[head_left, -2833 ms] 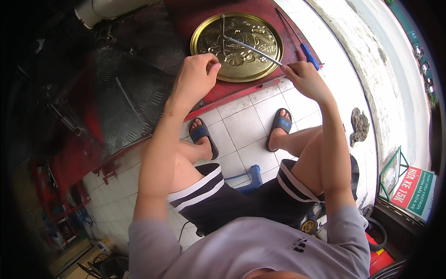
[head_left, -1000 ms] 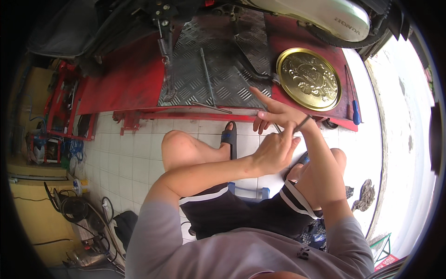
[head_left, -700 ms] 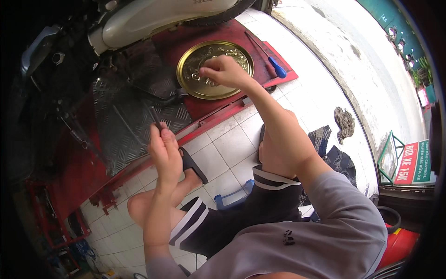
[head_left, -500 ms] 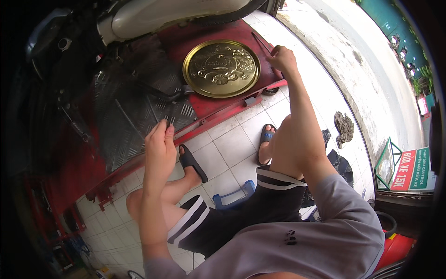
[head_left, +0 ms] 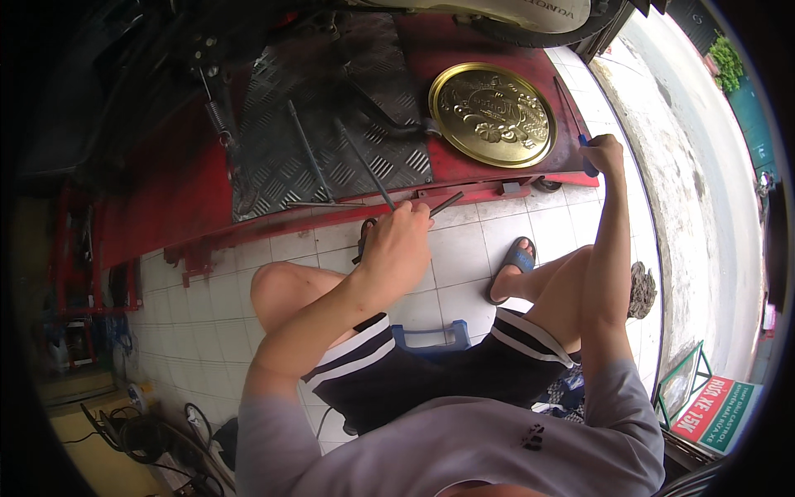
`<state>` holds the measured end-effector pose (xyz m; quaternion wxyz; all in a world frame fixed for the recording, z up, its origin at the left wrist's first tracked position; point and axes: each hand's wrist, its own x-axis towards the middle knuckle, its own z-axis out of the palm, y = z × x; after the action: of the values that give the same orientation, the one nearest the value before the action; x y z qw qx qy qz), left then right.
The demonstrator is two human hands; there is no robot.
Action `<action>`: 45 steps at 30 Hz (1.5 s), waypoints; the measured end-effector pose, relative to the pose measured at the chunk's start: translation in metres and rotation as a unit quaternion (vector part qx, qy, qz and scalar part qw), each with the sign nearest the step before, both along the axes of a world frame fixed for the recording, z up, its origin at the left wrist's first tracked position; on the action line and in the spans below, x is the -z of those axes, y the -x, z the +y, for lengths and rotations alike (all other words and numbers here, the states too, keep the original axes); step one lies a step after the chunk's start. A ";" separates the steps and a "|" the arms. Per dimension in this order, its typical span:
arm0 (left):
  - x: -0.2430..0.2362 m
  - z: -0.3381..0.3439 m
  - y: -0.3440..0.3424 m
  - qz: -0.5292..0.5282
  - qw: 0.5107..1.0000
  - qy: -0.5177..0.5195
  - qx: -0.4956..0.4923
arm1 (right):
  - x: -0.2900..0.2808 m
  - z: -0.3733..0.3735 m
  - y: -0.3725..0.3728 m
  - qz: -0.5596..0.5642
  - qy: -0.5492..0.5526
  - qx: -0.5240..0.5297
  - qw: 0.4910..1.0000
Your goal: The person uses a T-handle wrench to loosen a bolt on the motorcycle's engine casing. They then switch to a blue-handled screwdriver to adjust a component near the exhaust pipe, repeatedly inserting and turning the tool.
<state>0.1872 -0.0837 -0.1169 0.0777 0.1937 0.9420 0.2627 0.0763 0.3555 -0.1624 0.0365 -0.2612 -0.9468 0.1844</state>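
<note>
My left hand (head_left: 399, 248) is closed over the near edge of the red platform, with a dark slim metal bar (head_left: 448, 204) sticking out past its fingers. A long grey rod (head_left: 361, 161) runs from the platform to the knuckles of that hand; whether it is gripped too is hard to tell. My right hand (head_left: 605, 156) is wrapped round the blue handle of a screwdriver (head_left: 589, 157), whose thin shaft points up and away along the platform's right end. Between the hands, farther off, a round gold embossed metal tray (head_left: 494, 116) lies on the red surface.
A second grey rod (head_left: 308, 149) rests on the black tread plate (head_left: 273, 99) of the red platform (head_left: 157, 195). A motorbike (head_left: 530, 15) stands above. Below are a blue plastic stool (head_left: 431, 338) and white floor tiles (head_left: 451, 253). A crumpled rag (head_left: 642, 290) lies at right.
The view has swung left, so the platform and tray appear farther right. My left hand has moved right, and a dark bar now shows in it. My right hand now shows the blue screwdriver handle.
</note>
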 end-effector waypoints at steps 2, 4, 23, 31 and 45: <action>0.007 -0.002 0.009 0.011 1.000 0.016 -0.013 | 0.001 -0.001 -0.001 0.020 -0.005 -0.006 1.000; 0.013 -0.008 0.021 0.034 0.998 0.031 -0.035 | -0.015 -0.017 -0.002 0.028 -0.019 -0.008 0.999; -0.009 -0.088 0.085 -0.023 0.973 0.196 -0.118 | -0.028 -0.049 -0.017 0.209 0.016 -0.148 0.967; -0.004 -0.106 0.083 -0.082 0.946 0.280 -0.141 | -0.032 -0.056 -0.019 0.178 0.041 -0.157 0.970; -0.019 -0.127 0.053 -0.037 0.980 0.153 -0.119 | -0.011 0.011 -0.066 0.277 0.105 -0.070 0.952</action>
<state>0.1337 -0.2107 -0.0975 0.1089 0.0562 0.9839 0.1302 0.1425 0.3667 -0.1515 0.2572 -0.1351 -0.8906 0.3498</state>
